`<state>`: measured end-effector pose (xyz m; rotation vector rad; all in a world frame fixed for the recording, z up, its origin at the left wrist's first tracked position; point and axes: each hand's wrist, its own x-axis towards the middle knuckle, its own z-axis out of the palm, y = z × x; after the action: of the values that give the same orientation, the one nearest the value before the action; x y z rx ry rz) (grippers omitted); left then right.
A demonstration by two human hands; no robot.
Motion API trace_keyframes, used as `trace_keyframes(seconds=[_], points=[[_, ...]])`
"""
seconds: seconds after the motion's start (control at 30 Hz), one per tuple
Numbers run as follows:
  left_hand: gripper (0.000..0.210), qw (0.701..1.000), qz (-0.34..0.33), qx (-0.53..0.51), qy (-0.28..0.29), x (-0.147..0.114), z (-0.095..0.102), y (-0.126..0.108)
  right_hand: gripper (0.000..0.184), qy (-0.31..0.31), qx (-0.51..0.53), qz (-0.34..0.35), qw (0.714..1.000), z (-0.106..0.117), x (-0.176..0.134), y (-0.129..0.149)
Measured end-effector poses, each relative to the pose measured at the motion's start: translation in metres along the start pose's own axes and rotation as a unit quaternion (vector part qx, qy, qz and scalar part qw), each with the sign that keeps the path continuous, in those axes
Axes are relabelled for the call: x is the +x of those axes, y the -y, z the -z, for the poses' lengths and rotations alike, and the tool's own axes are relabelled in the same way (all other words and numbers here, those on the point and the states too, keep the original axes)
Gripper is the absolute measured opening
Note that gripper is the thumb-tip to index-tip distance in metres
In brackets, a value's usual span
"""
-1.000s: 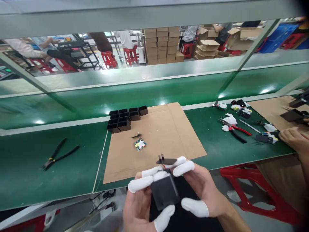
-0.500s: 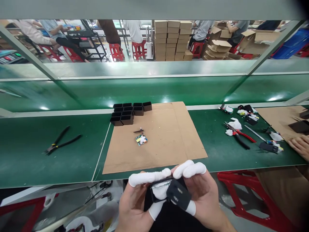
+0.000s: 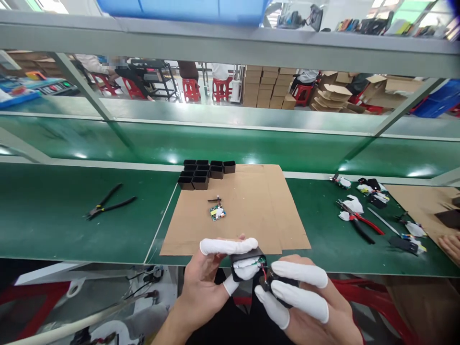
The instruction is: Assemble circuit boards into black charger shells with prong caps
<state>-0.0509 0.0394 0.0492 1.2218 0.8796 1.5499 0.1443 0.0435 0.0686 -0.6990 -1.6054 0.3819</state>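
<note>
At lower centre of the frame, the left hand (image 3: 205, 281) grips a black, box-shaped plastic housing (image 3: 247, 254), open end toward the wearer. The right hand (image 3: 316, 306) pinches a black plastic cover (image 3: 290, 281) (thin red wire (image 3: 265, 273) between) just right of that opening.

View from the wearer's head, facing forward and down across a long, green-topped workbench (image 3: 53, 215). The left hand (image 3: 206, 282) and right hand (image 3: 316, 304), bare but for white finger covers (image 3: 228, 247), appear closest, at lower centre; a flat brown cardboard sheet (image 3: 251, 211) occupies mid-frame (stacked brown cardboard cartons (image 3: 266, 90) stand far beyond).
</note>
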Motion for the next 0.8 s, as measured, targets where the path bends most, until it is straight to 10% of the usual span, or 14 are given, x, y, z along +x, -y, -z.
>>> trace_keyframes(seconds=[0.3, 0.8], points=[[0.057, 0.999, -0.036, -0.035, -0.002, -0.005, -0.018, -0.020, 0.032, -0.025, -0.042, 0.051, 0.997, 0.004, 0.005, 0.019], [0.057, 0.997, -0.080, -0.004, 0.015, -0.056, -0.040, -0.054, 0.039, -0.022, -0.011, 0.092, 0.995, 0.038, -0.021, 0.068]])
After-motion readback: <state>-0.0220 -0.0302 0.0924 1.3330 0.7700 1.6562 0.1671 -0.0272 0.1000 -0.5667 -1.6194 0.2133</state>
